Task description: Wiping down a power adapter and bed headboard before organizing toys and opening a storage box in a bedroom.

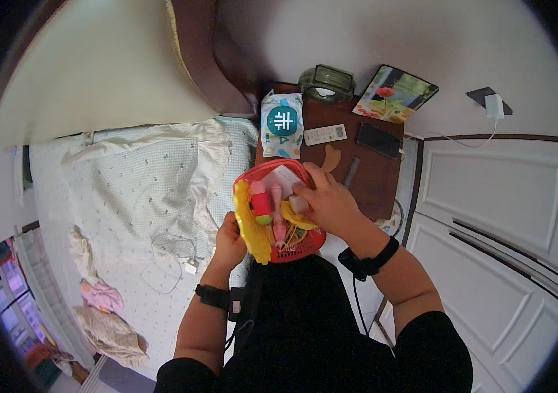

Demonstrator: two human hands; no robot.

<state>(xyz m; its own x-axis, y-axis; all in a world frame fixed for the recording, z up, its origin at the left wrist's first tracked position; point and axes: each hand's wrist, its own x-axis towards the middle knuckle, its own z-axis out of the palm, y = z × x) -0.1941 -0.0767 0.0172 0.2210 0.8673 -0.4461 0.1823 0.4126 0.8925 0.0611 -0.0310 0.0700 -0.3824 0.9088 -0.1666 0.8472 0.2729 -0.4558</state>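
Note:
A red plastic basket (301, 251) is held in front of my body at the near edge of the bedside table. My left hand (230, 241) grips its left side, by a yellow plastic piece (249, 223) that stands along the rim. Reaching over the right rim, my right hand (334, 199) has its thumb and fingers at a small whitish block (299, 204); whether it grips the block or the basket I cannot tell. Inside lie a pink-and-red object (260, 199), a pink stick-like toy (278, 216), a yellow curved piece (294, 216) and a white card-like item (283, 178).
The brown table (377, 191) bears a wipes packet (282, 125), a remote control (325, 135), a smartphone (378, 141), a comb (352, 172), a green container (327, 84) and a flower picture (395, 93). A bed (131, 196) with a charger (191, 266) is left; white cabinets (495, 196) are right.

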